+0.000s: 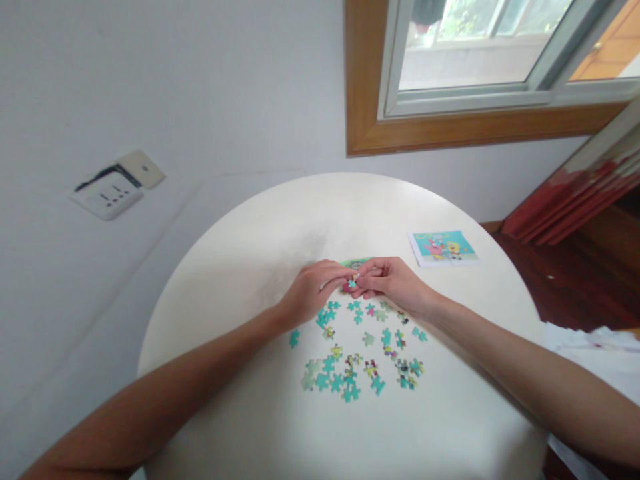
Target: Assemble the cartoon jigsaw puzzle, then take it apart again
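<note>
Both of my hands meet over a small jigsaw puzzle piece near the middle of the round table. My left hand comes in from the left, its thumb and fingers closed at the piece's edge. From the other side, my right hand pinches at it with thumb and forefinger. Just behind the fingers shows a green and pink patch of puzzle, mostly covered by the hands. Loose teal puzzle pieces and yellow ones lie scattered on the near side of my hands.
A picture card with pink and yellow cartoon figures lies to the right on the white table. Beyond the table stands a wall with a socket and a wood-framed window. A red curtain hangs at right.
</note>
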Demonstrator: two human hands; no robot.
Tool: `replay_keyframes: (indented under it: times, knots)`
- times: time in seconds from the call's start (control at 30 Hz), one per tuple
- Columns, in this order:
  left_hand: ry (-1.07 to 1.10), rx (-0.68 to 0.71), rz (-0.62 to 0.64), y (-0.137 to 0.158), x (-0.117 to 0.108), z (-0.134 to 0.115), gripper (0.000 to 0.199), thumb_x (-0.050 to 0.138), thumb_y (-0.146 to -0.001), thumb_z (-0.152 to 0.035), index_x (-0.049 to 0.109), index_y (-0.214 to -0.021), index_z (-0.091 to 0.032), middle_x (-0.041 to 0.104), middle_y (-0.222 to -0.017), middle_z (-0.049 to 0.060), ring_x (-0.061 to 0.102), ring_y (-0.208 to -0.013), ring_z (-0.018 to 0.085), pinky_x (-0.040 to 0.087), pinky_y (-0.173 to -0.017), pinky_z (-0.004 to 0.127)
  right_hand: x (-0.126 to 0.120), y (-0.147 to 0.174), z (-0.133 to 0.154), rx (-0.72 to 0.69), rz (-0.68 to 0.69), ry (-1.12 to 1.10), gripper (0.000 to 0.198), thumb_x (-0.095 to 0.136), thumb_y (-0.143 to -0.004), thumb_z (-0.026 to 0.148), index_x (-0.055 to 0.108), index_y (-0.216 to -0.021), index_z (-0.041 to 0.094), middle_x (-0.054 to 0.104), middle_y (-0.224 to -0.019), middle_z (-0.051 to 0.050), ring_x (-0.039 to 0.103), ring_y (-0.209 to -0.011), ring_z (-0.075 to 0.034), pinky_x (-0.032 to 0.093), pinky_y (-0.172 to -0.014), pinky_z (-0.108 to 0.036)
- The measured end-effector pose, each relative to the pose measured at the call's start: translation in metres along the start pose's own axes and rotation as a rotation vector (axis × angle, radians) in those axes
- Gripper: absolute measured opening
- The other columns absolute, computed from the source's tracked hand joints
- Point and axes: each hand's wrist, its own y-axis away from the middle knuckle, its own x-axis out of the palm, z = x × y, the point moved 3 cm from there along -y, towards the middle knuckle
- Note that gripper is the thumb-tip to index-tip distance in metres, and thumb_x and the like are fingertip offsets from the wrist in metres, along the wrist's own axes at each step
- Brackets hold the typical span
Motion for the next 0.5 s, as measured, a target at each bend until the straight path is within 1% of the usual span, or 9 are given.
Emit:
replay_keyframes:
  times: [0.07, 0.17, 0.23, 0.37, 0.43, 0.5]
  knots:
    - [0.002, 0.003, -0.013, 0.0003, -0.0001, -0.0001, 0.021, 0.059, -0.090, -0.012, 0.071, -0.105, -0.020, 0.073, -0.097, 0.003, 0.066, -0.090, 0.015, 0.050, -0.083, 0.028, 0.0000, 0.0000, 0.0025, -0.013, -0.022, 0.021, 0.019, 0.077, -0.072, 0.027, 0.068, -0.082, 0.014, 0.074, -0.076, -0.008, 0.069, -0.068, -0.015, 0.053, -0.067, -0.028]
    - [0.009, 0.009, -0.040, 0.0006, -0.0009, -0.0011, 0.016, 0.065, -0.087, -0.015, 0.071, -0.101, -0.020, 0.073, -0.095, 0.003, 0.067, -0.089, 0.015, 0.051, -0.082, 0.028, -0.0004, -0.0004, 0.0057, -0.058, -0.050, 0.078, 0.017, 0.076, -0.072, 0.026, 0.069, -0.081, 0.014, 0.070, -0.067, -0.004, 0.062, -0.060, -0.011, 0.050, -0.062, -0.026]
    - [0.004, 0.015, -0.043, 0.0004, -0.0014, -0.0023, 0.014, 0.067, -0.085, -0.016, 0.071, -0.098, -0.020, 0.074, -0.094, 0.003, 0.066, -0.088, 0.015, 0.051, -0.082, 0.028, -0.0008, -0.0008, 0.0059, -0.076, -0.062, 0.108, 0.015, 0.076, -0.072, 0.024, 0.070, -0.082, 0.014, 0.068, -0.065, -0.002, 0.059, -0.057, -0.010, 0.048, -0.061, -0.026]
    - [0.007, 0.010, -0.037, -0.0002, -0.0020, -0.0049, 0.007, 0.066, -0.086, -0.017, 0.071, -0.091, -0.019, 0.073, -0.089, 0.003, 0.065, -0.085, 0.015, 0.050, -0.081, 0.029, -0.0006, -0.0015, 0.0036, -0.091, -0.043, 0.140, 0.014, 0.075, -0.072, 0.024, 0.070, -0.082, 0.015, 0.068, -0.069, -0.002, 0.056, -0.059, -0.010, 0.047, -0.060, -0.027]
    - [0.011, -0.012, -0.041, -0.0002, -0.0023, -0.0049, 0.007, 0.068, -0.085, -0.019, 0.070, -0.092, -0.018, 0.072, -0.089, 0.003, 0.065, -0.084, 0.015, 0.050, -0.081, 0.028, 0.0004, -0.0014, 0.0028, -0.097, -0.002, 0.138, 0.015, 0.075, -0.072, 0.025, 0.070, -0.082, 0.015, 0.068, -0.072, -0.002, 0.058, -0.061, -0.010, 0.048, -0.061, -0.027]
    - [0.002, -0.021, -0.035, -0.0001, -0.0021, -0.0045, 0.013, 0.068, -0.085, -0.021, 0.069, -0.098, -0.018, 0.072, -0.093, 0.004, 0.065, -0.085, 0.015, 0.050, -0.080, 0.028, 0.0011, -0.0010, 0.0031, -0.110, 0.025, 0.134, 0.016, 0.076, -0.072, 0.026, 0.069, -0.082, 0.015, 0.069, -0.073, -0.002, 0.059, -0.062, -0.010, 0.048, -0.062, -0.028]
